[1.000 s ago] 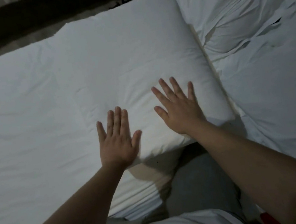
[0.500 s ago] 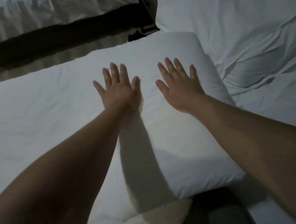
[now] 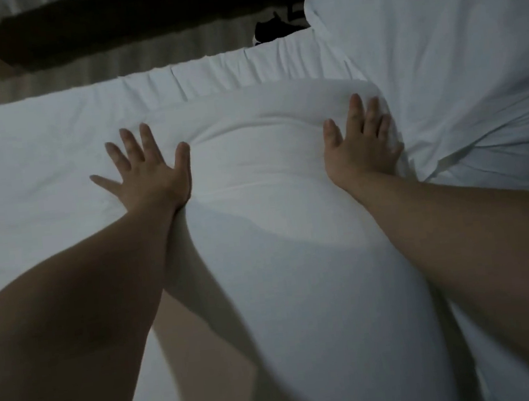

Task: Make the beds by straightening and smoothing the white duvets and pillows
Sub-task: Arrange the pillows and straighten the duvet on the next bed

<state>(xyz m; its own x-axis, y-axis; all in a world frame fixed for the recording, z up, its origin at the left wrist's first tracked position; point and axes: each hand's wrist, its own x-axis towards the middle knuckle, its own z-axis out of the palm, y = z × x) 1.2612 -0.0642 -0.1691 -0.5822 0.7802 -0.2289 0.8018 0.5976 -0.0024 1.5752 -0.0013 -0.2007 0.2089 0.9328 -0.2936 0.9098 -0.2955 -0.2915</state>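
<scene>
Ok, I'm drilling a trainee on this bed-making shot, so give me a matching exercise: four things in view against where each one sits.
Things: 1 left hand; 2 right hand; 3 far pillow; 4 dark object.
Places: A top right of view; B flat on near pillow's far right corner; C beyond the bed's far edge; D flat at near pillow's left side, fingers spread.
Pairs: 1-D, 2-B, 3-A, 4-C.
</scene>
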